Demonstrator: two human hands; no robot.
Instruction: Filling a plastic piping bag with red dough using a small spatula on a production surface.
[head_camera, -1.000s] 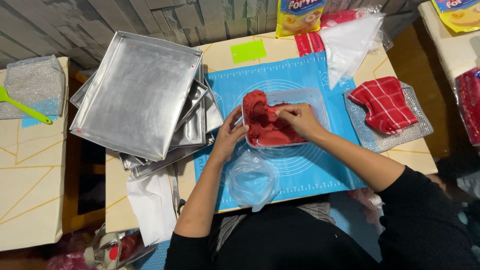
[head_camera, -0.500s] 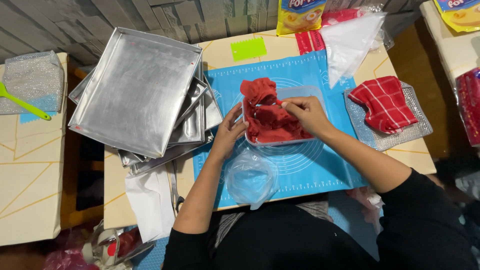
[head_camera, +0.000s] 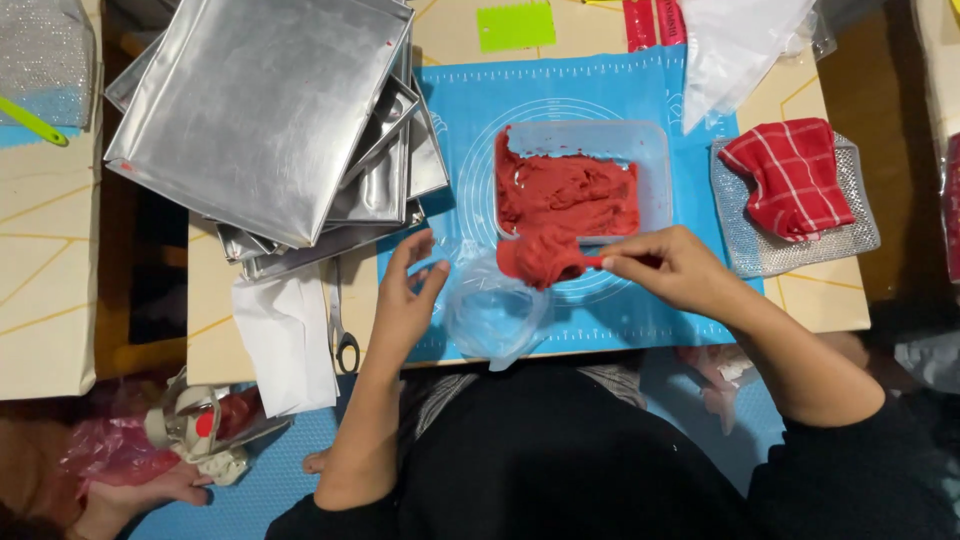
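The right hand has its fingers closed on a spatula carrying a lump of red dough, just below the clear plastic tub. Left of the dough, the left hand, fingers spread, touches a clear plastic bag.

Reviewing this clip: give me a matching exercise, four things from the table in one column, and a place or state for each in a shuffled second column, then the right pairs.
Things:
1. clear plastic tub
2. red checked cloth
3. scissors
4. green card

Places or states:
A. on the silver textured tray at the right
B. at the far edge of the table, beyond the blue mat
C. on the blue mat, holding red paste
D. between the white paper and the blue mat, near the left hand

Pairs: 1-C, 2-A, 3-D, 4-B
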